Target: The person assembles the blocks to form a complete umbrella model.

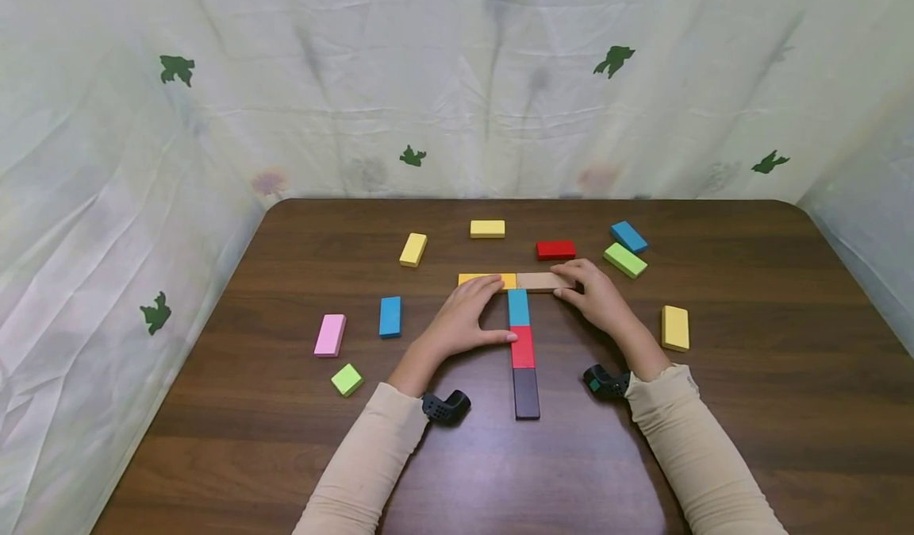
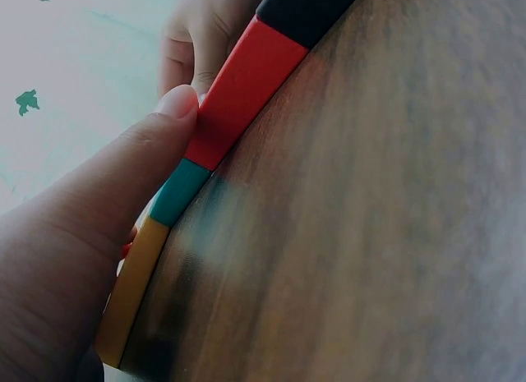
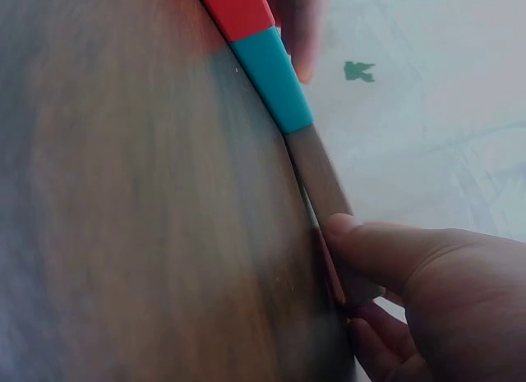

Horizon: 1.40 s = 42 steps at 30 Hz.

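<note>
The right hand [image 1: 596, 295] pinches the tan block [image 1: 537, 281] between its fingers, end to end with the orange block [image 1: 510, 282] on the table [image 1: 757, 297], while the left hand [image 1: 460, 321], fingers spread, touches the red block [image 1: 524, 349].

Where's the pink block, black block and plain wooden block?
Pink block [image 1: 330, 336]: head view, middle of its top.
Black block [image 1: 527, 394]: head view, middle of its top.
Plain wooden block [image 1: 539, 282]: head view, its visible top.
</note>
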Each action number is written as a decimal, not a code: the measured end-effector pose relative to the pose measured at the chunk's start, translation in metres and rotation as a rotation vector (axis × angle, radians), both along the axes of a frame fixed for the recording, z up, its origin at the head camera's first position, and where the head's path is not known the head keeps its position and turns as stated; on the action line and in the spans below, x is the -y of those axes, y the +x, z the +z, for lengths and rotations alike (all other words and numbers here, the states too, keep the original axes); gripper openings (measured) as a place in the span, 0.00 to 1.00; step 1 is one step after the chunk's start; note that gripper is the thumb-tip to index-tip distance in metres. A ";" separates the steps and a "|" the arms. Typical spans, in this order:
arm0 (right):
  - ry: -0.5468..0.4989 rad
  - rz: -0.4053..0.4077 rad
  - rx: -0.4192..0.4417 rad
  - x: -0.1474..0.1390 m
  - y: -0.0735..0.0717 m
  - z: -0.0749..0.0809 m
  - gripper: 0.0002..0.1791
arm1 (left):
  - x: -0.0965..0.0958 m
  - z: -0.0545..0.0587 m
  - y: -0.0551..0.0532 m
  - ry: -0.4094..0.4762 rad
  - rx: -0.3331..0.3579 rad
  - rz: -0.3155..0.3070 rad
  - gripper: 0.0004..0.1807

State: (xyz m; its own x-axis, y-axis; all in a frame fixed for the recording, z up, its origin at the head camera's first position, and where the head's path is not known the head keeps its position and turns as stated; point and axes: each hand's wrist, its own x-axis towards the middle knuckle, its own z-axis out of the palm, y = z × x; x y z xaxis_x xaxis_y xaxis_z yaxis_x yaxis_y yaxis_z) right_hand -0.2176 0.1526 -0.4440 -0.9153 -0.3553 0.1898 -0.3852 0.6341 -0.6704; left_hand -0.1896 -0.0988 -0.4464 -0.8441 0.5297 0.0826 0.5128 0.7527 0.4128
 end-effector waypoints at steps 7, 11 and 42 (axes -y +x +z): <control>0.016 0.012 0.004 0.001 0.000 -0.001 0.21 | 0.000 0.000 0.000 0.000 0.002 0.005 0.50; 0.025 0.017 0.009 0.002 -0.001 -0.001 0.21 | 0.000 0.001 0.000 -0.011 -0.007 0.011 0.50; 0.016 0.014 0.010 0.001 0.000 0.000 0.21 | -0.015 0.003 -0.005 0.045 -0.073 -0.009 0.42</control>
